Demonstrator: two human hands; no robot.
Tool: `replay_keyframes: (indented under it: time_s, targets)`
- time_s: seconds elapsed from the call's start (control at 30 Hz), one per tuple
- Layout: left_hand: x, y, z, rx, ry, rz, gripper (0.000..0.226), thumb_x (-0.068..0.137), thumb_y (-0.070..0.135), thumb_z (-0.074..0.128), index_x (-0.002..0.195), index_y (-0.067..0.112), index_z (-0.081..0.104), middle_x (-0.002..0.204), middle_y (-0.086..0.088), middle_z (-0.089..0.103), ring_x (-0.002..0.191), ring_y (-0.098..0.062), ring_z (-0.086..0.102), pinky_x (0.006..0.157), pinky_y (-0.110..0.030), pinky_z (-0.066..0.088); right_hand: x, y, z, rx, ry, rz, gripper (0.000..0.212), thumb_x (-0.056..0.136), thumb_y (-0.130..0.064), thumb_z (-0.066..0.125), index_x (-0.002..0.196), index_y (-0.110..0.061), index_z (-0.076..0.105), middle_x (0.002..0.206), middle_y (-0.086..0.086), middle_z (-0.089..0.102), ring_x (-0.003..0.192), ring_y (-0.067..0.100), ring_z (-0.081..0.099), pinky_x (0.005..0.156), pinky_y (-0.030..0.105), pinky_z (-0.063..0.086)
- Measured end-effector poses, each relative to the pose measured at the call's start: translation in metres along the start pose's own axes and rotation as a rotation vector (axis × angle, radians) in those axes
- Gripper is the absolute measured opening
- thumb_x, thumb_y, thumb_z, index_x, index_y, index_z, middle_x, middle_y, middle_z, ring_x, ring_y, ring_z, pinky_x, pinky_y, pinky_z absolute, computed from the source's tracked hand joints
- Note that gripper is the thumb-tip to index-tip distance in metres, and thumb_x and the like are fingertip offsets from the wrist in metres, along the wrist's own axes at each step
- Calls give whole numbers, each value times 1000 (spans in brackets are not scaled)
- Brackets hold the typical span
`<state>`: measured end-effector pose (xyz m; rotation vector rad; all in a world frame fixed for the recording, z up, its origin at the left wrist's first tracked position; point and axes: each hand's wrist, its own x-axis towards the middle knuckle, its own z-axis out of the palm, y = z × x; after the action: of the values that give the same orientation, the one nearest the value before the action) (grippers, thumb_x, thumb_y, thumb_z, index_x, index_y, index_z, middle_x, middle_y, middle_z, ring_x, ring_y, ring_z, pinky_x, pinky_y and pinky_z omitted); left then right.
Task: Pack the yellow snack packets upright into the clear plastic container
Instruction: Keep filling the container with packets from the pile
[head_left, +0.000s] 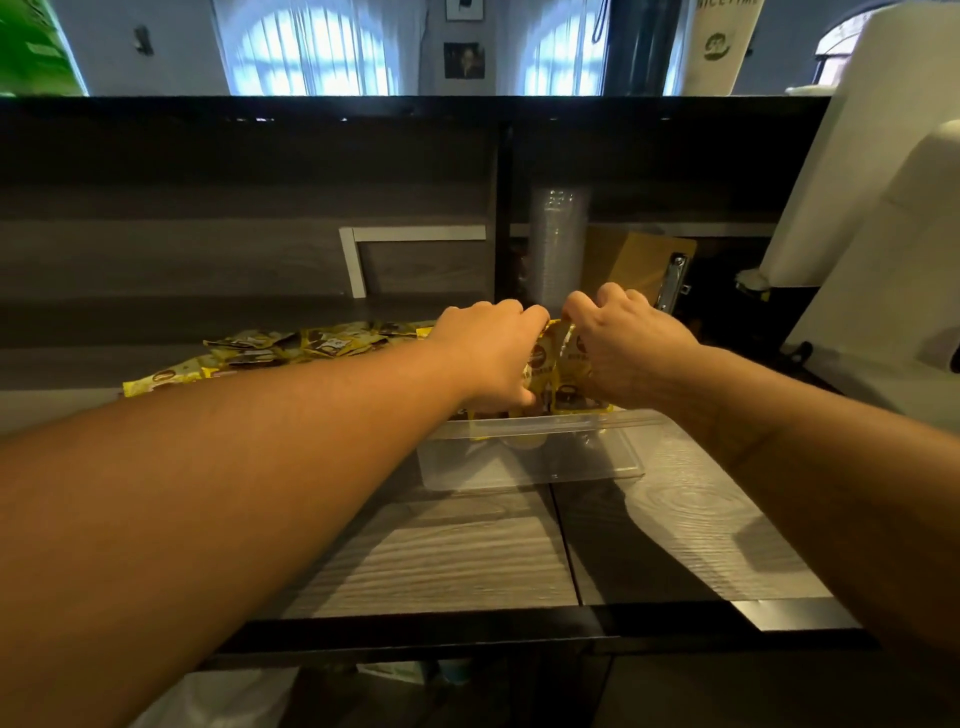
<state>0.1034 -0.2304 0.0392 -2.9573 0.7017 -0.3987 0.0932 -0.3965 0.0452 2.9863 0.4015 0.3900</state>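
A clutch of yellow foil snack packets with brown and red printing (563, 364) stands upright at the centre of the frame, their lower ends inside the clear rectangular plastic container (530, 462) just below. The left hand (491, 353) comes in from the lower left and curls its fingers over the packets' top edges, with the thumb pressed against their near face, so it grips them. The right hand (623, 348) comes in from the lower right and also closes its fingers round the upper edge of the same bunch, holding it from the other side. The two sets of knuckles almost meet above the packets.

The container sits on a grey wood-grain counter (441, 561), its near wall and rim see-through, with yellow showing through the plastic.

To the left of centre, behind the left forearm, a loose heap of more yellow snack packets (270, 351) lies flat on the counter.

Just above the hands, a tall stack of clear plastic cups (558, 244) stands upright, and beside it to the right leans a brown clipboard with a metal clip (654, 260). At the far right edge stands a large white machine (872, 208).
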Motion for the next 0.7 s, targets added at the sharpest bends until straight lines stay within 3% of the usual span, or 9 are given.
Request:
replay_keyframes:
  time_s: [0.17, 0.37, 0.47, 0.7]
  targets:
    - [0, -1, 2, -32, 39, -16, 79, 77, 52, 78, 141, 26, 40, 129, 1, 58, 115, -25, 58, 87, -46, 54, 3, 0, 4, -17, -86, 13, 86, 79, -36, 78, 144, -27, 22, 133, 14, 42, 118, 34, 49, 90, 45, 52]
    - [-13, -7, -9, -115, 55, -31, 86, 79, 56, 74, 150, 34, 30, 144, 2, 48, 132, -27, 47, 105, -53, 41, 4, -7, -13, 5, -162, 23, 102, 65, -34, 89, 145, -33, 25, 133, 12, 43, 114, 34, 52, 89, 48, 53]
    - [-28, -19, -18, -163, 107, -61, 81, 83, 52, 72, 151, 35, 30, 147, 2, 46, 134, -26, 46, 106, -52, 38, 3, -20, -28, 74, -161, 8, 99, 67, -34, 86, 145, -36, 26, 133, 10, 42, 112, 32, 53, 90, 49, 53]
    - [-87, -71, -27, -283, 153, -245, 69, 89, 31, 70, 147, 37, 34, 143, 2, 46, 127, -26, 51, 102, -51, 45, 2, -99, -58, 273, -39, -183, 71, 85, -30, 72, 146, -30, 36, 144, 5, 41, 123, 25, 48, 97, 34, 46]
